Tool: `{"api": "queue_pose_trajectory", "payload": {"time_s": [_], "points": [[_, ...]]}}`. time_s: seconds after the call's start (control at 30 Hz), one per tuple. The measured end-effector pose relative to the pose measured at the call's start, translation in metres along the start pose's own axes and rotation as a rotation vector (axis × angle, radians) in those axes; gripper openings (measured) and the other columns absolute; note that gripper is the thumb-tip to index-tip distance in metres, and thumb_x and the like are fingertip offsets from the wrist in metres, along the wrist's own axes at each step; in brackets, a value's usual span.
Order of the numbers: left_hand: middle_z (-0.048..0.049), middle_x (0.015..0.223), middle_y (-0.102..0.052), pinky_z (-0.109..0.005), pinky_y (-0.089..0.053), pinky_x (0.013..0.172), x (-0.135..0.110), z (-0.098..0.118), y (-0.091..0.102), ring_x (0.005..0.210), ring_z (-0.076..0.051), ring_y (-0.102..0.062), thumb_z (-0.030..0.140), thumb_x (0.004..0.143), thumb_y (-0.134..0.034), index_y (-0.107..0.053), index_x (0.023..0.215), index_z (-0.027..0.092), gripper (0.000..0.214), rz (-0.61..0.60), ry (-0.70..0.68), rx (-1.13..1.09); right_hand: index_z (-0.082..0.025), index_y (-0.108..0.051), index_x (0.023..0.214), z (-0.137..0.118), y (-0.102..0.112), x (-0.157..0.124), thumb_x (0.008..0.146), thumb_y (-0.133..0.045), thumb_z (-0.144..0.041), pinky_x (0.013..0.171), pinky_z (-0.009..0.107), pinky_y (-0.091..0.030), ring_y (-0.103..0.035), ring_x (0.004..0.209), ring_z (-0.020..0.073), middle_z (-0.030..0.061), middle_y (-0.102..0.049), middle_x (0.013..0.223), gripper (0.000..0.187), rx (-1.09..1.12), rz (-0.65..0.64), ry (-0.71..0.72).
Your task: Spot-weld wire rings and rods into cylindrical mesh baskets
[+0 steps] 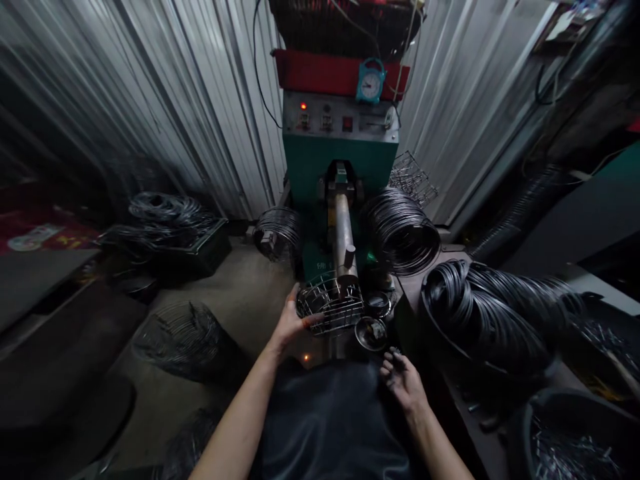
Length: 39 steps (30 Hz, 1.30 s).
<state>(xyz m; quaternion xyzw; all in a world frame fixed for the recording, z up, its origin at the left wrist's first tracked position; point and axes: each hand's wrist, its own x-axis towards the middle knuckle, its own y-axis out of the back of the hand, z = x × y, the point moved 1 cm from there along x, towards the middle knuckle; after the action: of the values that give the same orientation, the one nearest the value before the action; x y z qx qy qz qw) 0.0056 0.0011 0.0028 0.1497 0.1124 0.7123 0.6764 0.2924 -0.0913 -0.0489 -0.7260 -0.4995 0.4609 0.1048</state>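
Observation:
My left hand point(291, 324) is closed on the left side of a round wire basket point(333, 319), its thumb lying across the wires. The basket sits around the lower end of a metal cylinder point(344, 233) that juts from a green spot-welding machine point(305, 157). Lower right of the basket, my right hand point(401, 380) has its fingers curled together, with darkened fingertips. Whatever may be between them is too small to make out. Just above that hand is a small round dish point(371, 333) with little pieces in it.
Wire ring coils point(403, 230) hang right of the machine, and smaller rings point(277, 233) hang left. A tub of wire rings point(480, 313) and a bucket of short metal pieces point(575, 447) stand right. A wire basket stack point(185, 340) stands on the floor at left.

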Motion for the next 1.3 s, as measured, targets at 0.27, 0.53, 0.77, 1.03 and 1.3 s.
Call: {"api": "queue_pose_trajectory", "payload": {"time_s": [0.27, 0.53, 0.77, 1.03, 1.3], "points": [[-0.0201, 0.137, -0.036, -0.044, -0.031, 0.104, 0.035, 0.052, -0.008, 0.128, -0.036, -0.034, 0.046, 0.042, -0.080, -0.029, 0.136, 0.012, 0.112, -0.113, -0.052, 0.484, -0.018, -0.056, 0.075, -0.020, -0.051, -0.003, 0.058, -0.076, -0.046, 0.034, 0.016, -0.014, -0.021, 0.034, 0.0021, -0.0127, -0.029, 0.042, 0.039, -0.419, -0.115, 0.173], [-0.0137, 0.126, -0.044, -0.040, -0.039, 0.097, 0.019, 0.060, -0.011, 0.120, -0.032, -0.042, 0.035, 0.046, -0.077, -0.037, 0.131, 0.016, 0.096, -0.159, -0.141, 0.511, -0.017, -0.062, 0.082, 0.027, -0.005, -0.022, 0.056, -0.070, -0.058, 0.037, 0.018, -0.019, -0.025, 0.035, 0.0036, -0.0111, -0.030, 0.045, 0.049, -0.671, -0.034, 0.060], [-0.0137, 0.126, -0.044, -0.040, -0.037, 0.101, -0.012, 0.060, -0.011, 0.120, -0.030, -0.042, 0.031, 0.046, -0.077, -0.039, 0.129, 0.014, 0.094, -0.169, -0.125, 0.441, -0.021, -0.060, 0.067, 0.033, 0.031, -0.041, 0.050, -0.071, -0.054, 0.037, 0.018, -0.017, -0.024, 0.035, 0.0039, -0.0101, -0.029, 0.044, 0.038, -0.607, 0.074, 0.021], [-0.0148, 0.130, -0.043, -0.040, -0.037, 0.100, -0.012, 0.064, -0.012, 0.122, -0.032, -0.040, 0.032, 0.045, -0.077, -0.041, 0.128, 0.016, 0.092, -0.184, -0.107, 0.465, -0.024, -0.066, 0.063, 0.023, 0.015, -0.046, 0.059, -0.067, -0.050, 0.034, 0.022, -0.016, -0.022, 0.032, 0.0070, -0.0073, -0.034, 0.036, 0.027, -0.775, 0.069, 0.210], [-0.0122, 0.116, -0.059, -0.036, -0.043, 0.090, 0.010, 0.056, 0.003, 0.107, -0.028, -0.055, 0.056, 0.055, -0.069, -0.053, 0.118, 0.014, 0.077, -0.294, -0.070, 0.206, -0.020, -0.072, 0.079, -0.051, -0.089, 0.002, 0.071, -0.061, -0.041, 0.077, 0.031, -0.045, -0.061, 0.081, 0.0195, 0.0061, -0.069, 0.083, 0.025, -1.032, -0.240, 0.755]]}}
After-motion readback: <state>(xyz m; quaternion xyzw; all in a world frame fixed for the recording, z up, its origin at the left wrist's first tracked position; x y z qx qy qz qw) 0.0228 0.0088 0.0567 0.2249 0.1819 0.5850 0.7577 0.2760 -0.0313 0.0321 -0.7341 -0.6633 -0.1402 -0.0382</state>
